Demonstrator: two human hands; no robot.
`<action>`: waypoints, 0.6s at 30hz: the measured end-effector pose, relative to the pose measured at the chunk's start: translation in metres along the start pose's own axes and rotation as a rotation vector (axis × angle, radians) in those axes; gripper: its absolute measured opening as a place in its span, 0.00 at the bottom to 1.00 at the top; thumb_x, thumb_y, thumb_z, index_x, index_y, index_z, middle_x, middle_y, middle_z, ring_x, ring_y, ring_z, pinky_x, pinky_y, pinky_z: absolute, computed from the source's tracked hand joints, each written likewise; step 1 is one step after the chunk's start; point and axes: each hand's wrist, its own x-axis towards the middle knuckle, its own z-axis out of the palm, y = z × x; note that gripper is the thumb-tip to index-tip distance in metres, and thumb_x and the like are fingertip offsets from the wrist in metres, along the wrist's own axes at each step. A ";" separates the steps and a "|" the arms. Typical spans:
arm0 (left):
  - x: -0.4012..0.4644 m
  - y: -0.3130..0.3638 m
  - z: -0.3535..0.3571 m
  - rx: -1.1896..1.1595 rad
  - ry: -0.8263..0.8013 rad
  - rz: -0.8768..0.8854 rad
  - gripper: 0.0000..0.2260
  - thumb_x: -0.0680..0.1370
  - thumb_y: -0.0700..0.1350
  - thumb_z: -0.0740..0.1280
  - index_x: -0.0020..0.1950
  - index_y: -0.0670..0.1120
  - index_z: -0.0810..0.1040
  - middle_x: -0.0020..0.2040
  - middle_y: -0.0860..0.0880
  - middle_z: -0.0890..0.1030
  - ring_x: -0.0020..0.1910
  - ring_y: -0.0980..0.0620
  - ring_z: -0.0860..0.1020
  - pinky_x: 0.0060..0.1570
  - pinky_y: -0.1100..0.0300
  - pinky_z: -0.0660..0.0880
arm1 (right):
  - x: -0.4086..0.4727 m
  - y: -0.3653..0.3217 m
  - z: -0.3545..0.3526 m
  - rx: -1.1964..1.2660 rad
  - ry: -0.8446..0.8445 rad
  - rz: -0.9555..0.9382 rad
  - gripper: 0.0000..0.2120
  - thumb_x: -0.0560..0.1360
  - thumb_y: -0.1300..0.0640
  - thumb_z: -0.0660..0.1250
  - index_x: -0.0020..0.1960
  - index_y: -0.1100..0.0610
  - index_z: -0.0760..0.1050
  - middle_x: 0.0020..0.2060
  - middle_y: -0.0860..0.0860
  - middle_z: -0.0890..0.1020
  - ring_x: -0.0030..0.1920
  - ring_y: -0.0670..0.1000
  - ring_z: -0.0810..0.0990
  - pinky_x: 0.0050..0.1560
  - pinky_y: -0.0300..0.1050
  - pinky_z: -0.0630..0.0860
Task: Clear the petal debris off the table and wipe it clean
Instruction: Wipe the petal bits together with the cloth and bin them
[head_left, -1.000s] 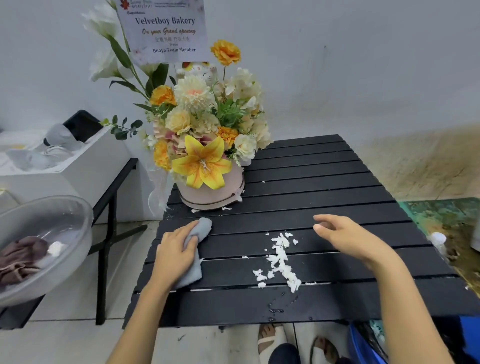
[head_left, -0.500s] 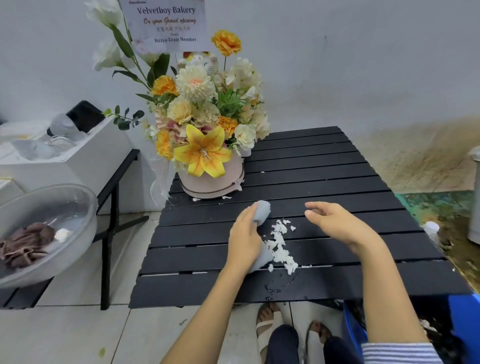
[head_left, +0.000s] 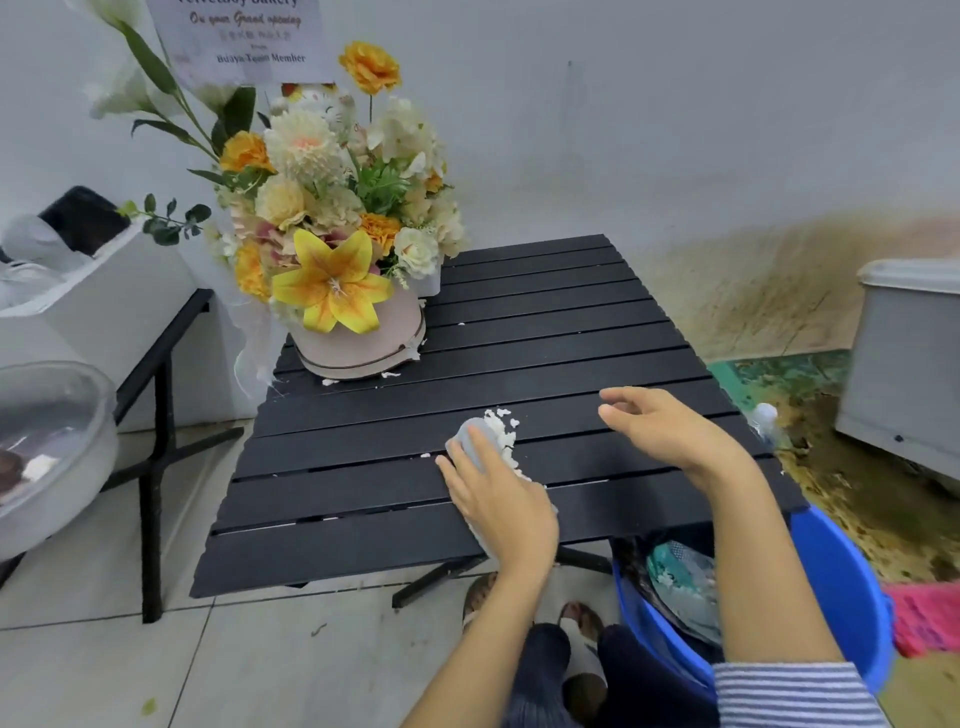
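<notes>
While the grey cloth (head_left: 470, 439) is pressed flat to the black slatted worktop (head_left: 545, 322) under the left hand (head_left: 498, 493), a white ridge of petal debris (head_left: 506, 441) is banked against the cloth's right edge, roughly mid-worktop and nearer the front. Taken from the left: a clear bowl (head_left: 47, 441) is seen at the frame's edge, then a white box (head_left: 104, 301) on a black stand, then the flower arrangement (head_left: 332, 234) in its pale round box at the back left corner of the worktop. Several stray flecks are seen by the base of that box, and a few more lie on the slats left of the cloth.

The cloth is held beneath the left hand's fingers, which lie over it and press it down; whether the thumb is curled round it cannot be told. The right hand (head_left: 670, 436) is held just above the worktop to the right of the pile, fingers loosely bent, nothing in it.

For the sweep to go well, the cloth's leading edge should be kept hard down so flakes are not lost through the slat gaps, and the pile should probably be driven towards the front right corner, where the blue bucket (head_left: 841, 587) stands below. The free hand might be cupped there as a catch.

The count: one cloth, one main pile of debris plus scattered bits, one flower arrangement, one bucket, one bowl, one grey bin (head_left: 909, 364) at far right, two hands.
</notes>
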 end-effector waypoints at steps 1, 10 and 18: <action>0.001 0.012 0.009 -0.011 -0.002 -0.025 0.27 0.73 0.31 0.59 0.72 0.45 0.61 0.70 0.46 0.64 0.72 0.40 0.58 0.71 0.50 0.59 | 0.000 0.002 -0.003 0.020 0.033 0.001 0.21 0.80 0.51 0.57 0.72 0.51 0.64 0.68 0.51 0.70 0.68 0.52 0.69 0.60 0.44 0.65; 0.050 0.021 -0.016 -0.376 -0.027 0.020 0.24 0.78 0.30 0.53 0.74 0.41 0.62 0.74 0.45 0.64 0.73 0.47 0.62 0.69 0.62 0.57 | 0.000 0.008 -0.003 0.021 -0.030 0.025 0.21 0.80 0.52 0.57 0.72 0.51 0.64 0.69 0.51 0.70 0.68 0.52 0.68 0.64 0.45 0.65; 0.101 -0.051 -0.047 0.001 0.080 -0.069 0.25 0.76 0.33 0.56 0.74 0.37 0.60 0.70 0.38 0.68 0.68 0.37 0.66 0.64 0.45 0.67 | 0.007 0.001 -0.001 0.017 -0.002 0.010 0.20 0.80 0.51 0.57 0.72 0.51 0.65 0.68 0.50 0.71 0.68 0.51 0.69 0.62 0.43 0.64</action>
